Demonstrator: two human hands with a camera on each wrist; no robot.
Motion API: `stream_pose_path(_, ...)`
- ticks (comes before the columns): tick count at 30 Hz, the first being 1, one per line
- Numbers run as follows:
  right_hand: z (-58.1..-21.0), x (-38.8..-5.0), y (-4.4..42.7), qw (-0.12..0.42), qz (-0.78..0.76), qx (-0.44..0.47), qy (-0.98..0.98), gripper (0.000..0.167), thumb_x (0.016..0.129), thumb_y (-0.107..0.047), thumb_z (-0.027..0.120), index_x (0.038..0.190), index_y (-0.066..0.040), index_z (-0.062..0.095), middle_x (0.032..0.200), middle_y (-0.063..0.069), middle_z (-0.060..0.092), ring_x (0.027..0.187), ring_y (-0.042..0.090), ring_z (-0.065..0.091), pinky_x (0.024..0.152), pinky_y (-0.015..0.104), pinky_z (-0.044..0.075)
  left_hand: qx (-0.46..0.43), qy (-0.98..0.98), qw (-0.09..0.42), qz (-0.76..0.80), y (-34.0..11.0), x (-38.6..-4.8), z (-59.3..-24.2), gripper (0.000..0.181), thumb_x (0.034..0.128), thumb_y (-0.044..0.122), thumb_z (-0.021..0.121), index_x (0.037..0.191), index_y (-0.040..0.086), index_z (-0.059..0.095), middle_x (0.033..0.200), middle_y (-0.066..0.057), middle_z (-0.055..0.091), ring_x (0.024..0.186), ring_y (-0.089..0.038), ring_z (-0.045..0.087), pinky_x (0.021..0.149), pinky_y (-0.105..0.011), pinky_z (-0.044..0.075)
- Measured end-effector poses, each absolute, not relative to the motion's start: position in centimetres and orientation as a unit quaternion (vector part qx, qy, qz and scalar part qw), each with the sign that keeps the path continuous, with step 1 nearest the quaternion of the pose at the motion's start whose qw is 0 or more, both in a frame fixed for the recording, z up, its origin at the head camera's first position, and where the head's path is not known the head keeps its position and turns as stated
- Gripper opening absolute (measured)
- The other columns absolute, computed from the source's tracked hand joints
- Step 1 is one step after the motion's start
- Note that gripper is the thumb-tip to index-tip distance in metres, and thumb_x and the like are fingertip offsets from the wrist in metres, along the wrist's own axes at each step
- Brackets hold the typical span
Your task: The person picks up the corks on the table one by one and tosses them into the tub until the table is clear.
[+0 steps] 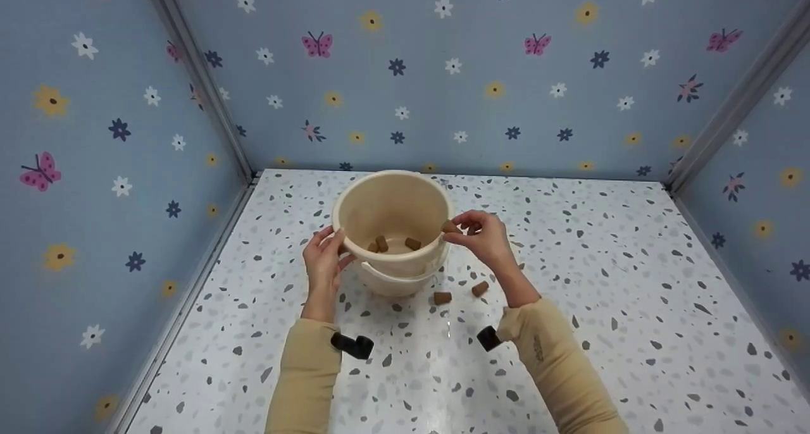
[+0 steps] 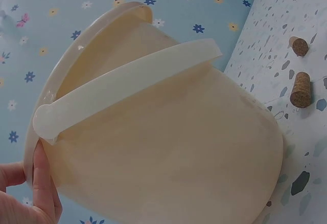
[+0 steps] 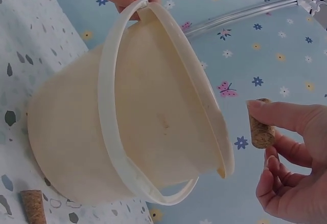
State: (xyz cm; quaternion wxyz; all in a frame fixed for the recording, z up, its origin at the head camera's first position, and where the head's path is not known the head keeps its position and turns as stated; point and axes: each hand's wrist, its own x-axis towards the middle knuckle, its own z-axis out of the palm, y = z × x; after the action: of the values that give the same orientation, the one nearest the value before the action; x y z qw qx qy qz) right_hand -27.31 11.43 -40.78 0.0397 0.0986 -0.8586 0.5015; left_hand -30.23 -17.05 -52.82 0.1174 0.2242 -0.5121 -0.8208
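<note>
A cream plastic bucket [image 1: 395, 179] stands upright on the speckled table, its handle [image 2: 138, 81] hanging down on the near side. My left hand [image 1: 323, 260] grips the bucket's rim at the left, with fingers outside the wall in the left wrist view. Between thumb and fingers, my right hand [image 1: 484, 235] pinches a cork [image 3: 261, 127] beside the right part of the rim. Several corks [image 1: 412, 243] lie on the bucket's floor. Two more, a cork [image 1: 442, 298] and another cork [image 1: 480, 288], rest on the table to the right of the bucket's base.
The white speckled table [image 1: 601, 282] spreads out on both sides and in front of the bucket. Blue flowered panels [image 1: 468, 73] enclose it at the back, left and right, joined by grey metal posts [image 1: 196, 73]. Black wrist mounts [image 1: 352, 345] stick out from both sleeves.
</note>
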Motion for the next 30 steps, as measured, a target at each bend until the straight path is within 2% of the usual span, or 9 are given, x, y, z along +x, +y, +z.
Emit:
stream_pose_path(3,-40.8,-27.5,10.9,0.045,0.509,0.102,-0.854,0.027,0.068,-0.018,0.077,0.089,-0.006,0.066,0.076,0.002,0.056,0.065,0.015,0.045,0.054,0.024,0.038,0.197,-0.521,0.140,-0.819,-18.0,-32.5,-57.0,0.051,0.0720,0.036,0.072,0.115,0.015,0.055,0.104,-0.010,0.060,0.084,-0.025,0.062,0.064,-0.038,0.054)
stream_pose_path(7,-40.7,-27.6,10.0,0.057,0.521,0.109,-0.845,0.026,0.067,-0.016,0.077,0.089,-0.006,0.067,0.075,0.002,0.056,0.064,0.014,0.045,0.054,0.023,0.038,0.158,-0.527,0.176,-0.816,-18.7,-34.3,-60.2,0.054,0.0670,0.041,0.074,0.111,0.014,0.057,0.099,-0.011,0.061,0.079,-0.026,0.063,0.060,-0.039,0.054)
stream_pose_path(11,-40.6,-27.8,9.0,0.068,0.526,0.122,-0.839,0.025,0.067,-0.014,0.077,0.088,-0.005,0.067,0.075,0.002,0.056,0.066,0.014,0.046,0.057,0.023,0.039,0.181,-0.514,0.150,-0.825,-17.9,-32.3,-56.5,0.047,0.0749,0.030,0.071,0.115,0.011,0.055,0.102,-0.013,0.060,0.082,-0.026,0.062,0.062,-0.039,0.054)
stream_pose_path(13,-40.6,-27.8,8.6,0.068,0.529,0.126,-0.837,0.024,0.067,-0.013,0.077,0.088,-0.005,0.067,0.076,0.002,0.056,0.068,0.014,0.047,0.058,0.023,0.040,0.191,-0.519,0.140,-0.822,-17.7,-31.7,-55.5,0.049,0.0735,0.031,0.072,0.115,0.012,0.055,0.102,-0.011,0.060,0.083,-0.025,0.062,0.064,-0.038,0.054)
stream_pose_path(16,-40.6,-27.9,7.9,0.070,0.528,0.127,-0.837,0.023,0.067,-0.013,0.077,0.086,-0.007,0.067,0.075,0.002,0.055,0.068,0.014,0.047,0.059,0.023,0.040,0.211,-0.525,0.131,-0.814,-16.2,-28.6,-50.5,0.044,0.0793,0.024,0.067,0.117,0.007,0.052,0.104,-0.015,0.058,0.081,-0.023,0.061,0.063,-0.036,0.054)
stream_pose_path(17,-40.6,-27.9,7.7,0.071,0.527,0.128,-0.837,0.022,0.067,-0.013,0.077,0.086,-0.007,0.067,0.075,0.002,0.055,0.068,0.014,0.047,0.058,0.023,0.040,0.200,-0.515,0.130,-0.824,-16.4,-28.8,-50.7,0.041,0.0799,0.023,0.067,0.115,0.007,0.053,0.100,-0.014,0.059,0.077,-0.021,0.061,0.061,-0.034,0.054)
stream_pose_path(20,-40.6,-27.9,7.2,0.075,0.520,0.127,-0.841,0.023,0.066,-0.014,0.078,0.085,-0.007,0.067,0.075,0.001,0.054,0.067,0.014,0.046,0.057,0.023,0.039,0.217,-0.518,0.125,-0.818,-15.6,-27.2,-47.9,0.035,0.0842,0.015,0.061,0.115,0.002,0.052,0.103,-0.019,0.057,0.082,-0.026,0.060,0.064,-0.035,0.054)
stream_pose_path(23,-40.6,-28.0,6.7,0.074,0.513,0.126,-0.846,0.023,0.066,-0.014,0.078,0.086,-0.008,0.068,0.077,0.001,0.054,0.067,0.014,0.046,0.056,0.023,0.038,0.215,-0.512,0.127,-0.822,-16.4,-28.7,-50.2,0.037,0.0810,0.019,0.066,0.112,0.003,0.053,0.098,-0.018,0.059,0.083,-0.030,0.060,0.063,-0.037,0.054)
stream_pose_path(30,-40.7,-28.1,6.1,0.067,0.505,0.123,-0.852,0.024,0.067,-0.014,0.077,0.089,-0.009,0.068,0.078,0.002,0.055,0.069,0.015,0.046,0.057,0.023,0.039,0.236,-0.524,0.121,-0.809,-15.9,-28.1,-49.1,0.040,0.0817,0.020,0.065,0.116,0.004,0.052,0.105,-0.018,0.057,0.092,-0.032,0.058,0.067,-0.037,0.053)
